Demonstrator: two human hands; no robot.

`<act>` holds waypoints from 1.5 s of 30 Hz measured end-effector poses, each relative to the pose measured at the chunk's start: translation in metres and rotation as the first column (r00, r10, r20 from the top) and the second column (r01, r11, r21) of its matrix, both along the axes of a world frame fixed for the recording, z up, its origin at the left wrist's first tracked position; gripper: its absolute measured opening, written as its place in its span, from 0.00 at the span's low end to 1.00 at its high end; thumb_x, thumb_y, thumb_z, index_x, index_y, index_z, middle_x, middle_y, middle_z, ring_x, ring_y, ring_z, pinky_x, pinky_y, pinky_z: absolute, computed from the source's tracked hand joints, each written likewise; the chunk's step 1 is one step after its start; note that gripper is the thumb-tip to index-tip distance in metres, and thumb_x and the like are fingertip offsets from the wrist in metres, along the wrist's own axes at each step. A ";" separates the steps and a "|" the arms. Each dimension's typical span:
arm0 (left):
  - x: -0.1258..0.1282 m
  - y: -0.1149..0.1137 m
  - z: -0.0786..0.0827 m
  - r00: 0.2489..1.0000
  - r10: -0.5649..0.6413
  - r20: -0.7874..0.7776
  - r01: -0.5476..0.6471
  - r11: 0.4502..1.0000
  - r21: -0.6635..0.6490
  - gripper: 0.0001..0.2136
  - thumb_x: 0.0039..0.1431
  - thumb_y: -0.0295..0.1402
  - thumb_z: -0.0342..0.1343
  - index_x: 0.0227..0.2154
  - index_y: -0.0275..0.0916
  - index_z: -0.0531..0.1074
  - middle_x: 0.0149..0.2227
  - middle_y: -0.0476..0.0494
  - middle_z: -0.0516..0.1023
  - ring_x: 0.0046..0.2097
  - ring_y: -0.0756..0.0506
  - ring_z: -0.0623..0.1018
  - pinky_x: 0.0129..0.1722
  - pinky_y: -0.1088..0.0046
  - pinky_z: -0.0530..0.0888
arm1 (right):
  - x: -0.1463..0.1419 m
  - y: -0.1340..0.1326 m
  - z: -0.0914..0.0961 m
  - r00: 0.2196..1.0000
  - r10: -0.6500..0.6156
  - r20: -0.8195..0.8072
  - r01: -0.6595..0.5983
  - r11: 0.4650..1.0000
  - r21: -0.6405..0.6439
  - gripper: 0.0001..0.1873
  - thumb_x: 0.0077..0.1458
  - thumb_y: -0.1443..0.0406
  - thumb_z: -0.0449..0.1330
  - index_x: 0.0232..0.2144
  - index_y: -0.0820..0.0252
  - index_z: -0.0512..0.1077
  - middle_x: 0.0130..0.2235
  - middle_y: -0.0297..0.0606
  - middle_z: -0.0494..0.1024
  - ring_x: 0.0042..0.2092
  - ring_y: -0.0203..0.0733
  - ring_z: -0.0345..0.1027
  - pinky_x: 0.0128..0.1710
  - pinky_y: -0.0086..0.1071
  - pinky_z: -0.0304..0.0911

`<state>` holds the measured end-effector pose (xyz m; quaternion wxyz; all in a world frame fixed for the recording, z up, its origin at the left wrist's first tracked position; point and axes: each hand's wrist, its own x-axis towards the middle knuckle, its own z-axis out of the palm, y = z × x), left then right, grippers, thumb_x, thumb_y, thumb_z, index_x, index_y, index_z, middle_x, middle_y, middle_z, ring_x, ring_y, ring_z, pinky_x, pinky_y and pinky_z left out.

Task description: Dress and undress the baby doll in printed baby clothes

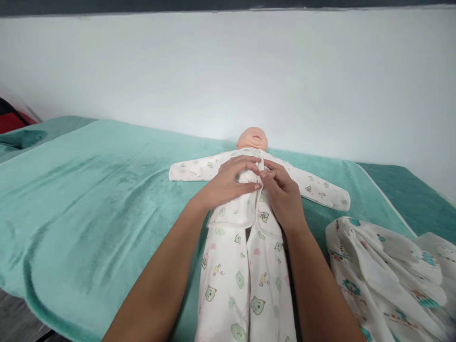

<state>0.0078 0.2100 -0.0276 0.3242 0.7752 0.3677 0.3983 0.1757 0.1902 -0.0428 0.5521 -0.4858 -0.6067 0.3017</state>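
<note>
A baby doll (252,138) lies on its back with its head toward the wall. It wears a white printed baby jacket (231,211) with both sleeves spread wide, and matching printed trousers (224,280). Over the chest, my left hand (237,175) has its thumb and fingers at the jacket's front edge. My right hand (283,190) pinches the same front opening from the other side, fingertips close to those of the left. Whatever fastening lies between the fingertips is hidden. Below the hands the jacket's front edges hang apart.
A green plush blanket (89,190) covers the surface under the doll. At the right lies a crumpled white printed cloth (384,275). A white wall (213,71) rises behind. Something red and black (12,116) shows at the far left edge.
</note>
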 end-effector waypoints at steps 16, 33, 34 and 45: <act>0.012 -0.001 -0.006 0.973 0.207 -0.099 -0.197 0.975 0.099 0.17 0.60 0.36 0.59 0.50 0.45 0.63 0.64 0.41 0.66 0.67 0.39 0.65 0.66 0.54 0.61 | 0.001 0.006 -0.003 0.849 -0.363 -0.384 0.340 0.932 -0.130 0.08 0.50 0.63 0.61 0.23 0.55 0.65 0.40 0.34 0.80 0.43 0.43 0.72 0.46 0.38 0.66; 0.019 -0.003 -0.003 0.944 0.316 -0.090 -0.291 0.931 0.218 0.05 0.59 0.27 0.52 0.31 0.43 0.64 0.55 0.45 0.77 0.56 0.42 0.74 0.57 0.60 0.69 | 0.000 0.009 -0.007 0.943 -0.191 -0.274 0.152 0.976 -0.157 0.13 0.47 0.57 0.68 0.31 0.57 0.71 0.53 0.40 0.77 0.50 0.45 0.71 0.54 0.42 0.62; 0.020 -0.003 -0.004 0.939 0.334 -0.078 -0.311 0.925 0.219 0.05 0.59 0.26 0.52 0.31 0.43 0.63 0.54 0.45 0.77 0.55 0.42 0.75 0.55 0.61 0.70 | 0.000 0.009 -0.007 0.952 -0.187 -0.241 0.151 0.975 -0.160 0.13 0.46 0.57 0.68 0.31 0.57 0.71 0.55 0.40 0.77 0.51 0.46 0.71 0.55 0.43 0.61; 0.018 0.006 -0.014 0.812 0.584 0.001 -0.573 0.796 0.193 0.04 0.57 0.27 0.52 0.33 0.42 0.64 0.35 0.47 0.76 0.39 0.46 0.75 0.41 0.67 0.70 | 0.001 0.010 -0.006 0.944 -0.201 -0.262 0.158 0.972 -0.176 0.10 0.46 0.63 0.64 0.25 0.57 0.65 0.52 0.40 0.78 0.49 0.44 0.72 0.50 0.39 0.64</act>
